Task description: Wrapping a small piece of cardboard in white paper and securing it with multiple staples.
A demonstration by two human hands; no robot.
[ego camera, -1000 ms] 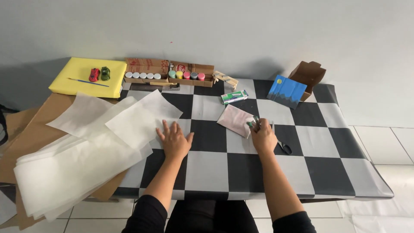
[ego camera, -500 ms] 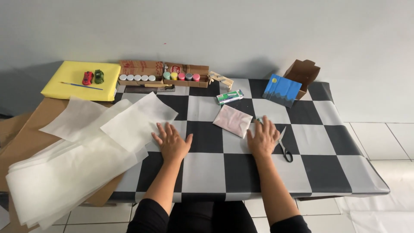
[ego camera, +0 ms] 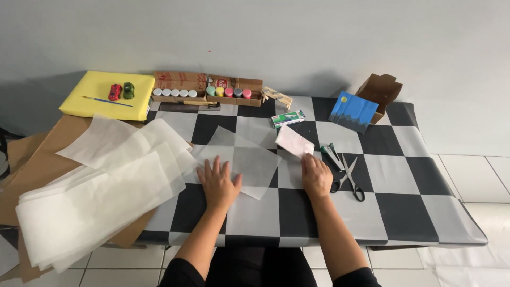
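Left hand (ego camera: 218, 183): grip released, palm flat on thin paper sheet (ego camera: 241, 159).
Right hand (ego camera: 316, 175): grip released, beside scissors (ego camera: 348, 175).

Pretty even, soft daylight over my table (ego camera: 319, 212), no harsh glare. Faint shadows sit on the far wall behind the boxes. Everything's sharp, just slight wide-angle bending at the edges.

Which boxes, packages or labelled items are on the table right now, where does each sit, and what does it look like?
Small green-and-white box: flat, rectangular, centre back, beyond the right hand.
Brown cardboard tray: long, at the back edge, holding a row of small paint pots with white, green, yellow, pink and grey lids.
Open brown carton: back right, flaps up, behind a blue painted card.
No screens or signs.
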